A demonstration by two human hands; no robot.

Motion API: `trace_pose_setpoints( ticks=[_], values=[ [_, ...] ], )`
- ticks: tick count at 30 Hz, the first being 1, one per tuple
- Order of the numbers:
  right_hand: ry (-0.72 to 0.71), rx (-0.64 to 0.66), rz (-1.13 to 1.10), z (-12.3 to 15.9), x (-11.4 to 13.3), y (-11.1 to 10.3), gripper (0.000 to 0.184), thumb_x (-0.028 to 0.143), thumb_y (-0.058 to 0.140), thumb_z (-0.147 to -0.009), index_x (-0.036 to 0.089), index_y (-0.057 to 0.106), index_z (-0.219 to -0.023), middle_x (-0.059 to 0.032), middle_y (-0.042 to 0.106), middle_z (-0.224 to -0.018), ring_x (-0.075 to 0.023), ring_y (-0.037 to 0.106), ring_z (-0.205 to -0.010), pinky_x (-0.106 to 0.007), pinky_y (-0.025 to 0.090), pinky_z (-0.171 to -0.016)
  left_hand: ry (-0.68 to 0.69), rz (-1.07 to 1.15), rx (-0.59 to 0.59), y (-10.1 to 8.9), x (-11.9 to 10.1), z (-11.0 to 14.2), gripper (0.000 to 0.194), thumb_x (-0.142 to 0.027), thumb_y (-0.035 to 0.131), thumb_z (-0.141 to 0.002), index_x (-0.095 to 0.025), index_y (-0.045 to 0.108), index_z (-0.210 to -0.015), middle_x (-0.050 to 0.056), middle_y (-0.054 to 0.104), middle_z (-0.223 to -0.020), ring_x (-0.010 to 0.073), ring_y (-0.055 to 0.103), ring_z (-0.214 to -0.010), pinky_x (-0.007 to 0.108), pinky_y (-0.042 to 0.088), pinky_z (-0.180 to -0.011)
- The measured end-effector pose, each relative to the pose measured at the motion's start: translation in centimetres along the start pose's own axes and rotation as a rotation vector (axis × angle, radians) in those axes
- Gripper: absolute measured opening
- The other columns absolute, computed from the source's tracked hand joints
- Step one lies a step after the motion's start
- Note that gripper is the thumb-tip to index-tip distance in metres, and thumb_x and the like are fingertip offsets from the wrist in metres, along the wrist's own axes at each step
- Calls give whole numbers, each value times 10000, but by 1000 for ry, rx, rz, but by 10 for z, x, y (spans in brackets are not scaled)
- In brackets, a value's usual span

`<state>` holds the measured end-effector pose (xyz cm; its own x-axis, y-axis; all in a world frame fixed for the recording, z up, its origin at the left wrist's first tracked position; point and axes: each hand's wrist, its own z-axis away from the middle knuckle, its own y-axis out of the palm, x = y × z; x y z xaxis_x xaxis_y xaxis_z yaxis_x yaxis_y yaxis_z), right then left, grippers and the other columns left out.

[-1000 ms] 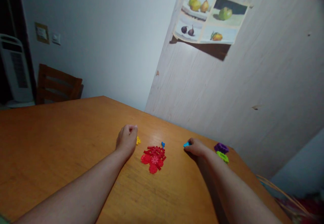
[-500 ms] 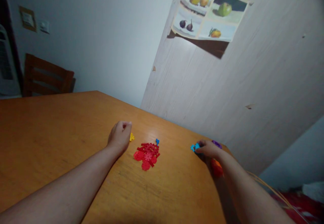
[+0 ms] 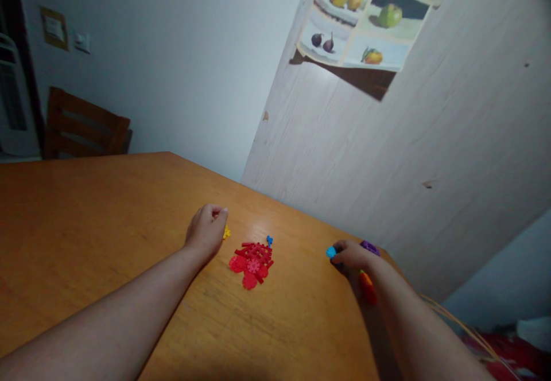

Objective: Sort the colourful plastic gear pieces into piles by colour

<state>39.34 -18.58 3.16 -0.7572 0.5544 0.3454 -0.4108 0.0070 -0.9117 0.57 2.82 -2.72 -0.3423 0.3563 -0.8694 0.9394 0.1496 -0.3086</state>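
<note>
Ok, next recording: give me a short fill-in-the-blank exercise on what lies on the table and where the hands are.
1. The pile of flat plastic pieces between the two hands is ____ in colour.
2. Beside the fingers of the closed left hand lies a small ____ piece.
3. The right hand touches a ____ piece at its fingers.
4. The poster on the wall shows ____.

Missing words: red; yellow; light blue; fruit

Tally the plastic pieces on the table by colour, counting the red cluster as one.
Red cluster: 1
Yellow: 1
Blue: 1
Cyan: 1
Purple: 1
Orange: 1
Total: 6
</note>
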Motion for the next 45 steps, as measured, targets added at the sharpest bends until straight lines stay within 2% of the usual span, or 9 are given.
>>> trace_pose_setpoints(
  ticks=[10,26,28,31,33,35,39,42,45],
  values=[
    [-16,-6,136,-6,-4,-9,491,23,606,-580,195,715,-1026,-9,728,-863,-155,652,-770,-212,449,-638,-11,-73,23,-4,-9,3,307,-484,557,-876,-195,645,-931,80,709,-971,231,655,-862,317,478,-720],
    [-29,-26,150,0,-5,-8,644,25,624,-583,188,688,-1202,-39,759,-977,-178,695,-840,-233,497,-710,-6,-123,46,-5,-9,3,335,-495,532,-882,-194,650,-966,76,705,-998,229,652,-898,320,490,-751],
    [-40,-52,143,1,-5,-10,670,41,640,-603,176,663,-1259,-65,757,-1052,-196,704,-907,-246,514,-756,-8,-123,48,-5,-9,3,328,-488,535,-881,-193,649,-969,77,705,-1004,226,651,-903,316,489,-751],
    [-82,-126,143,2,2,-11,663,81,661,-657,160,633,-1314,-128,699,-1248,-239,657,-1125,-290,500,-921,-13,-120,50,-4,-7,2,330,-487,534,-884,-192,648,-978,77,704,-1005,223,652,-901,315,486,-746],
    [-132,-185,144,2,14,-7,589,126,658,-715,149,641,-1303,-157,651,-1331,-255,613,-1211,-311,469,-990,-14,-121,51,-3,-6,3,334,-489,538,-883,-192,649,-986,79,703,-1003,224,653,-898,317,484,-742],
    [-207,-248,118,3,35,3,455,179,629,-785,150,678,-1236,-156,666,-1300,-246,623,-1184,-301,470,-968,-11,-123,50,-3,-5,3,335,-492,542,-881,-196,651,-991,78,702,-1007,226,652,-900,319,484,-742],
    [-351,-254,-9,9,92,42,189,208,591,-831,167,737,-944,-86,745,-918,-195,666,-847,-262,464,-726,-3,-130,47,-4,-6,3,325,-492,534,-884,-204,654,-977,74,698,-1009,227,648,-901,321,483,-745],
    [-419,-223,-48,13,133,70,160,258,584,-857,177,722,-864,-43,728,-825,-154,627,-744,-237,405,-642,-5,-135,59,-5,-9,3,316,-485,536,-880,-203,652,-964,76,700,-1004,230,649,-898,323,485,-739],
    [-351,-250,-54,13,163,86,246,406,609,-862,189,724,-871,-43,723,-808,-149,609,-713,-241,361,-600,-5,-128,54,-5,-9,3,317,-487,532,-879,-205,649,-965,79,700,-1012,232,651,-900,324,489,-736]
  ],
)
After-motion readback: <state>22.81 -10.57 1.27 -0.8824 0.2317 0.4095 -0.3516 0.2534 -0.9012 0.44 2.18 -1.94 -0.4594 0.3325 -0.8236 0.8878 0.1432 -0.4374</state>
